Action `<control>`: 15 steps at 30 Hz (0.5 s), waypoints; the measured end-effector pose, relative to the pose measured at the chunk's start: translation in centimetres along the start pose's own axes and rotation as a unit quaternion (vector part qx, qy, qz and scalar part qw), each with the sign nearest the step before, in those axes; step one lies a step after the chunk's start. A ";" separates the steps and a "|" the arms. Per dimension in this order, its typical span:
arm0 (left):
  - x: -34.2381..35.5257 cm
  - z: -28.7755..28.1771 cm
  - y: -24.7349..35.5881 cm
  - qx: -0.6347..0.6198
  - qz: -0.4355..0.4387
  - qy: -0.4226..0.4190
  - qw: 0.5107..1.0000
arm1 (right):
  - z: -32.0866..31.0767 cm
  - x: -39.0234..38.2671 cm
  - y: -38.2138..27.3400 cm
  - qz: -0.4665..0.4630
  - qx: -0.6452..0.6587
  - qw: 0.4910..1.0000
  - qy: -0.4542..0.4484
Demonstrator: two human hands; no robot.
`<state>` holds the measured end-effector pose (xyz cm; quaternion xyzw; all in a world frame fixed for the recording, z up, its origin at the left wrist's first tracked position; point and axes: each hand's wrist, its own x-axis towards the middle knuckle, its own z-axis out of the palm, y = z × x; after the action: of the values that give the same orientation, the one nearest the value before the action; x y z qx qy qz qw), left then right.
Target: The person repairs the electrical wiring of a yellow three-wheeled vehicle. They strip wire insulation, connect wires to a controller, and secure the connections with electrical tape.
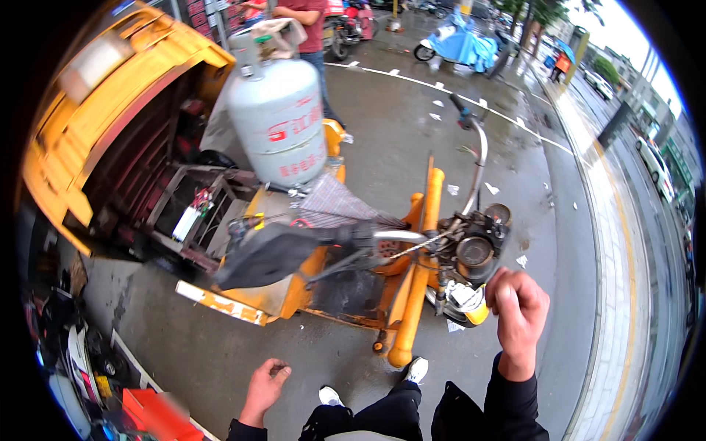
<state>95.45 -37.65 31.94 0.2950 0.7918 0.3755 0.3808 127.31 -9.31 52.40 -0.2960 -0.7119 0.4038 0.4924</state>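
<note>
Before me stands a yellow cargo tricycle with a yellow front frame bar (418,287), turned sideways to me. My right hand (521,312) is raised and closed, fingers curled, beside the round headlight (474,251) at the tricycle's front; whatever it may hold is hidden. My left hand (266,386) hangs low over the ground, loosely bent with thumb and fingers apart, holding nothing. The bent metal handlebar (482,151) rises beyond the headlight. A dark mirror or guard (268,257) juts toward me from the near grip. A checked cloth (342,202) covers the seat.
A large grey gas cylinder (276,121) stands upright behind the seat. The yellow cab shell (121,95) is tipped back at left, baring the metal frame. A person in a red shirt (305,26) stands beyond the cylinder. A scooter under a blue cover (460,48) is parked farther off.
</note>
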 end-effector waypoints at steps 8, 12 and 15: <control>0.4 -19.1 -4.5 -0.319 0.015 0.262 0.911 | 38.3 -7.9 -3.5 0.205 0.275 0.862 -0.372; 5.0 -22.6 0.5 -0.020 0.269 0.411 0.871 | 55.7 -12.2 0.1 0.562 0.424 0.643 -0.303; 8.2 -30.8 -4.7 0.105 0.248 0.388 0.882 | 63.5 -9.9 -5.0 0.464 0.344 0.700 -0.420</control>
<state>64.80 -45.42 38.16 0.3507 0.8121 0.4566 -0.0954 70.79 -37.88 40.16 -0.1987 -0.4289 0.8803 -0.0404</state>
